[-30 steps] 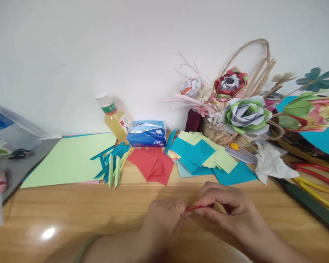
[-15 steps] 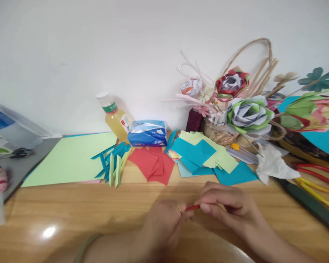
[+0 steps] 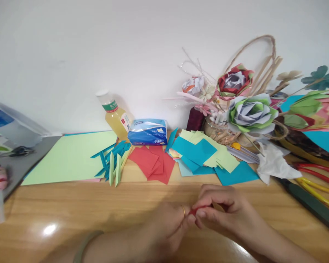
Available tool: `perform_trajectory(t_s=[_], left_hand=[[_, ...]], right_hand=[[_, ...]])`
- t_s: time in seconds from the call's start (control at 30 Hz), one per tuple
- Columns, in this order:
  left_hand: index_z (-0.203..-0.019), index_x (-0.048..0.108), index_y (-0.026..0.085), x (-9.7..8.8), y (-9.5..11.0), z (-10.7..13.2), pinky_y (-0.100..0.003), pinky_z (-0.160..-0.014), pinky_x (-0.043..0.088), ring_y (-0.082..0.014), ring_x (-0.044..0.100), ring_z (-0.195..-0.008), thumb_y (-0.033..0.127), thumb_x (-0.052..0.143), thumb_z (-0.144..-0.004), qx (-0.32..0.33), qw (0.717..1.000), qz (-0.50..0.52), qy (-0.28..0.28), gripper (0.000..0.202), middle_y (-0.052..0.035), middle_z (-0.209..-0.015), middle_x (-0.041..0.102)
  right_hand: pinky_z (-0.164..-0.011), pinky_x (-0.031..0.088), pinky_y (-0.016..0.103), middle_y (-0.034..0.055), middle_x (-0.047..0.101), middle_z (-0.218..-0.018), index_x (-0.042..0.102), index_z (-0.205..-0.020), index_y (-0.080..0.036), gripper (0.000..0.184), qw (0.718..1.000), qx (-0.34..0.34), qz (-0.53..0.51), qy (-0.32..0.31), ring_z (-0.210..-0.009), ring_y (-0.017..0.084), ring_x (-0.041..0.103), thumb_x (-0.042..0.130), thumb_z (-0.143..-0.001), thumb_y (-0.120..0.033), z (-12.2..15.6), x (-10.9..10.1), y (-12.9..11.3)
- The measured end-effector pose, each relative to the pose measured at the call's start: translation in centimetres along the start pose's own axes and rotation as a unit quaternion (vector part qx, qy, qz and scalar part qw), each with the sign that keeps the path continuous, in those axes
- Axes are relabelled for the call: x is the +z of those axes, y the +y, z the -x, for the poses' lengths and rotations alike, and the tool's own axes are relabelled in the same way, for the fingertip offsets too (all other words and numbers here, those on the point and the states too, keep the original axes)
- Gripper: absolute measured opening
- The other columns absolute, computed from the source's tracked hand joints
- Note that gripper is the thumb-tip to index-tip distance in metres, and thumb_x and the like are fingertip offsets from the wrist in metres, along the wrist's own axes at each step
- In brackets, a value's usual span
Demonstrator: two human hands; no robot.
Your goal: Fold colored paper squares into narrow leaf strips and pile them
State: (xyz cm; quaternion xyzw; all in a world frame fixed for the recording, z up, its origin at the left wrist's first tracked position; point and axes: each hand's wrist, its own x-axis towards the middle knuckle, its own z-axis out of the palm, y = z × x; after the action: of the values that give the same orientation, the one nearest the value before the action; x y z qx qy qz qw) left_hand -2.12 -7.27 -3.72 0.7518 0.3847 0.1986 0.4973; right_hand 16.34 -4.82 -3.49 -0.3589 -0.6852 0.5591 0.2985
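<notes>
My left hand (image 3: 167,228) and my right hand (image 3: 224,210) meet low over the wooden table (image 3: 71,208), fingertips pinched together. Between them a small red paper piece (image 3: 195,209) shows only as a thin sliver; most of it is hidden by the fingers. A ring sits on one left finger. Both hands are closed on that red piece. Just beyond them lie red paper squares (image 3: 153,162) and a heap of blue and pale green squares (image 3: 203,155).
A large green sheet (image 3: 71,157) and folded blue and green strips (image 3: 112,162) lie left of centre. A juice bottle (image 3: 113,115) and tissue pack (image 3: 148,132) stand by the wall. Paper flowers in a basket (image 3: 244,109) and coloured sticks (image 3: 318,182) crowd the right.
My hands have closed in on each other; the red piece now shows shorter between the fingertips. The view has shifted slightly.
</notes>
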Motion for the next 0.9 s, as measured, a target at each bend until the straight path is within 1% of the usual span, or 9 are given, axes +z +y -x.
perform_trajectory(t_s=[0.1,0.2,0.3,0.37,0.43,0.53,0.6,0.73,0.9], left_hand=[[-0.082,0.053,0.017,0.0,-0.3,-0.1,-0.023,-0.062,0.039,-0.0126,0.047,-0.064,0.032,0.028,-0.094,0.004,1.000,0.022,-0.013,0.032,-0.0012,-0.073,0.053],[-0.084,0.055,0.015,0.3,-1.1,-0.5,-0.020,-0.053,0.035,-0.0104,0.042,-0.055,0.034,0.035,-0.092,-0.036,0.993,0.110,0.006,0.028,0.0025,-0.062,0.047],[-0.092,0.057,0.013,0.4,-2.0,-1.0,-0.018,-0.044,0.030,-0.0084,0.036,-0.045,0.039,0.039,-0.089,-0.098,0.972,0.204,0.064,0.031,0.0043,-0.055,0.047],[-0.087,0.059,0.013,0.3,-2.5,-1.2,-0.018,-0.043,0.030,-0.0078,0.037,-0.044,0.041,0.040,-0.089,-0.107,0.965,0.212,0.110,0.034,0.0028,-0.056,0.051],[-0.080,0.060,0.014,0.2,-2.7,-1.3,-0.018,-0.045,0.031,-0.0078,0.039,-0.046,0.041,0.042,-0.089,-0.097,0.968,0.192,0.133,0.034,0.0017,-0.057,0.053],[-0.082,0.064,0.015,0.0,-2.9,-1.3,-0.017,-0.047,0.033,-0.0080,0.042,-0.048,0.037,0.046,-0.087,-0.080,0.972,0.181,0.130,0.029,0.0013,-0.058,0.056],[-0.084,0.066,0.015,0.0,-2.8,-1.3,-0.017,-0.049,0.037,-0.0086,0.047,-0.050,0.033,0.053,-0.083,-0.075,0.964,0.205,0.150,0.022,0.0005,-0.060,0.061],[-0.069,0.065,0.015,-0.1,-2.3,-1.3,-0.018,-0.054,0.042,-0.0103,0.055,-0.055,0.027,0.067,-0.070,-0.075,0.936,0.264,0.220,0.012,-0.0021,-0.062,0.067],[-0.059,0.068,0.016,0.0,-1.7,-1.2,-0.017,-0.048,0.038,-0.0091,0.051,-0.049,0.027,0.070,-0.065,-0.100,0.926,0.260,0.257,0.012,-0.0016,-0.056,0.066]], right_hand=[[-0.051,0.039,0.023,0.0017,0.059,-0.060,0.066,-0.062,-0.018,0.029,0.999,0.014,0.019,0.037,-0.055,0.011,0.052,0.061,-0.081,-0.039,0.0,0.4,-0.1],[-0.051,0.039,0.024,0.0016,0.058,-0.060,0.064,-0.060,-0.019,0.035,0.995,0.034,0.023,0.093,-0.057,0.013,0.052,0.058,-0.081,-0.045,-0.2,-0.1,0.2],[-0.054,0.040,0.025,0.0010,0.058,-0.064,0.064,-0.065,-0.019,0.034,0.983,0.059,0.026,0.169,-0.061,0.014,0.052,0.057,-0.080,-0.049,-0.5,-1.3,0.5],[-0.055,0.041,0.025,0.0008,0.059,-0.067,0.063,-0.070,-0.020,0.032,0.980,0.058,0.055,0.180,-0.063,0.015,0.054,0.055,-0.082,-0.048,-0.7,-1.9,0.5],[-0.059,0.043,0.025,0.0017,0.062,-0.072,0.063,-0.075,-0.020,0.027,0.981,0.018,0.119,0.149,-0.068,0.016,0.056,0.054,-0.084,-0.044,-0.7,-2.2,0.5],[-0.066,0.044,0.026,0.0026,0.066,-0.079,0.065,-0.088,-0.022,0.018,0.973,-0.079,0.210,0.050,-0.073,0.016,0.059,0.052,-0.088,-0.034,-0.4,-2.0,0.6],[-0.065,0.044,0.024,0.0026,0.068,-0.081,0.065,-0.094,-0.022,0.020,0.968,-0.097,0.230,-0.003,-0.073,0.015,0.061,0.046,-0.091,-0.029,-0.1,-1.6,1.0],[-0.053,0.038,0.022,0.0004,0.062,-0.067,0.064,-0.087,-0.020,0.028,0.973,-0.030,0.227,-0.027,-0.058,0.012,0.053,0.040,-0.094,-0.032,0.2,-1.2,1.8],[-0.047,0.032,0.021,-0.0012,0.051,-0.060,0.059,-0.075,-0.018,0.035,0.985,0.049,0.156,-0.045,-0.053,0.010,0.043,0.040,-0.092,-0.042,0.2,-1.1,2.0]])
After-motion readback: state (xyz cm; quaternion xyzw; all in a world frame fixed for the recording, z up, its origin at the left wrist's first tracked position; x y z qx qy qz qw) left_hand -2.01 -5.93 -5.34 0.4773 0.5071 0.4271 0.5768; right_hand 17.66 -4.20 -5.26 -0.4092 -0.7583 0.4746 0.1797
